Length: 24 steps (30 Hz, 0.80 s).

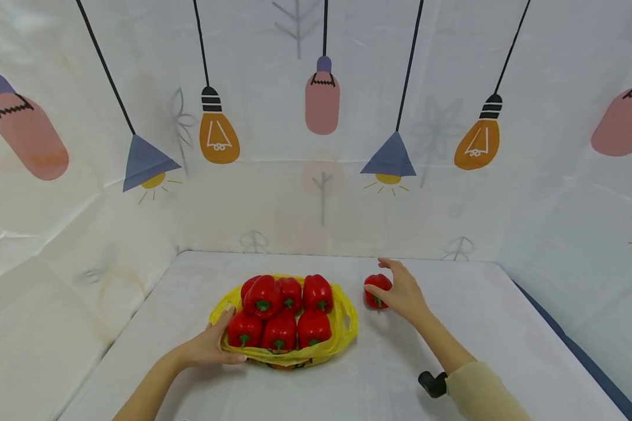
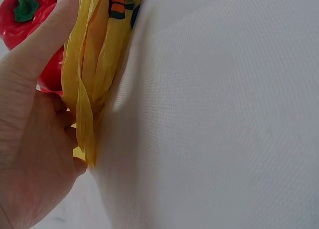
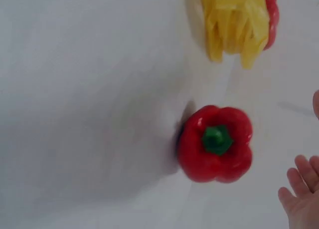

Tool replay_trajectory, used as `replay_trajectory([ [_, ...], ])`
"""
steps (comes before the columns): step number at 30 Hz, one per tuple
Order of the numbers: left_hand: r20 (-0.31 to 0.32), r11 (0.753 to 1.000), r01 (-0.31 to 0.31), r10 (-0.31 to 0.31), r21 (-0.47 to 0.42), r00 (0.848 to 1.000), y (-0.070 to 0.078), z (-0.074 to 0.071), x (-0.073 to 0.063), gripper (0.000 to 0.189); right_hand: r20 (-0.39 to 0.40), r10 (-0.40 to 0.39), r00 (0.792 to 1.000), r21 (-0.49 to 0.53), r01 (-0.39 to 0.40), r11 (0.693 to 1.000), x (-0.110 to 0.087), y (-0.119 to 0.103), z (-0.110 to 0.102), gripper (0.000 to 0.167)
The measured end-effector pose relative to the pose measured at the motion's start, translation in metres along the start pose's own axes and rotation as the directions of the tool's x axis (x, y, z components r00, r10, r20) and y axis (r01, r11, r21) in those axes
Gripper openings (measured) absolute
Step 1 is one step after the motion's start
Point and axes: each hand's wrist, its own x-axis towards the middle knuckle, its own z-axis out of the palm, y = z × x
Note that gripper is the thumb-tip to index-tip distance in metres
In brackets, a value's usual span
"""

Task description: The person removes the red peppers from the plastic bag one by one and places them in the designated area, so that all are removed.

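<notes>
A yellow plastic bag (image 1: 344,336) lies spread on the table with several red bell peppers (image 1: 281,332) piled in its opening, their green stems facing me. My left hand (image 1: 206,347) grips the bag's left side; the left wrist view shows its fingers curled against the yellow plastic (image 2: 92,74). Right of the bag a single bell pepper (image 1: 377,281) rests on the table. Around it my right hand (image 1: 402,298) is spread, thumb in front of it and fingers on the far side. In the right wrist view this pepper (image 3: 192,151) appears apart from the fingers (image 3: 299,181).
The white-covered table (image 1: 479,333) meets a light cloth wall (image 1: 274,204) printed with lamps and bulbs at the back. A black device (image 1: 433,384) sits at my right wrist, beside the beige sleeve (image 1: 484,392).
</notes>
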Motion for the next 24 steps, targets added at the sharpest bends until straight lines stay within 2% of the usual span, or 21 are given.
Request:
replay_trajectory([
  [11, -0.014, 1.0, 0.005, -0.005, -0.004, 1.0, 0.0, -0.001, -0.004, 0.116, -0.058, -0.138, 0.989, 0.099, 0.143, 0.985, 0.004, -0.051, -0.002, 0.064],
  [18, -0.021, 1.0, -0.001, 0.001, 0.004, 1.0, -0.002, -0.002, -0.005, 0.116, -0.053, -0.26, 0.964, 0.134, 0.265, 0.955, 0.005, -0.074, 0.0, 0.063],
  [24, -0.009, 1.0, -0.021, 0.022, 0.018, 1.0, -0.003, 0.0, 0.002, 0.116, -0.079, -0.348, 0.934, 0.156, 0.357, 0.921, 0.009, -0.081, 0.004, 0.064],
])
